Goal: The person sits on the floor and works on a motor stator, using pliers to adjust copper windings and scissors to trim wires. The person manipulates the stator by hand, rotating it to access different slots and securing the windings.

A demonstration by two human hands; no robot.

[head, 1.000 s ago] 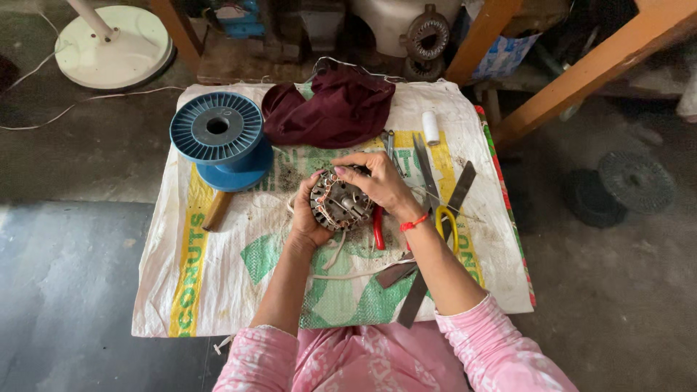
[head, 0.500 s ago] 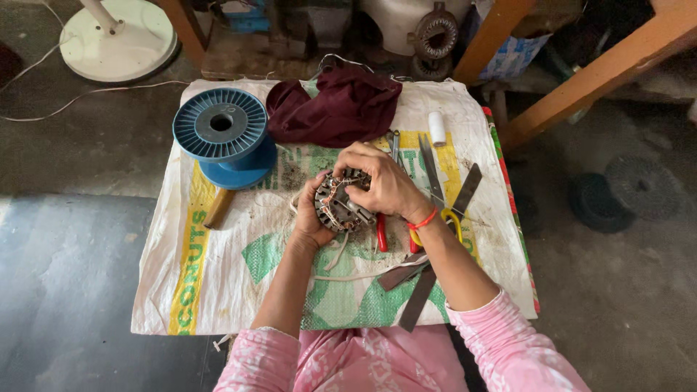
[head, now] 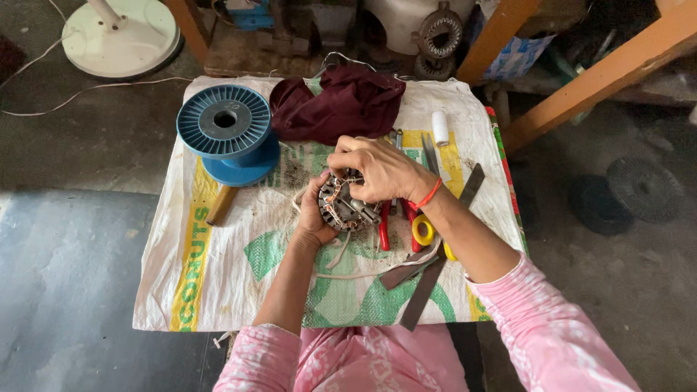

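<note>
Motor stator (head: 341, 205): my left hand (head: 314, 218) cups it steady; my right hand (head: 379, 170) pinches its windings, mid-sack (head: 218, 283).

Pink patterned sleeves, red wristband (head: 430, 194)

A white woven sack (head: 218, 290) with yellow and green print lies spread flat as the work surface. A blue-and-white printed bag (head: 512, 54) stands behind it, between the orange wooden legs.

blue spool (head: 226, 131), maroon cloth (head: 341, 105), scissors (head: 425, 231)
</note>
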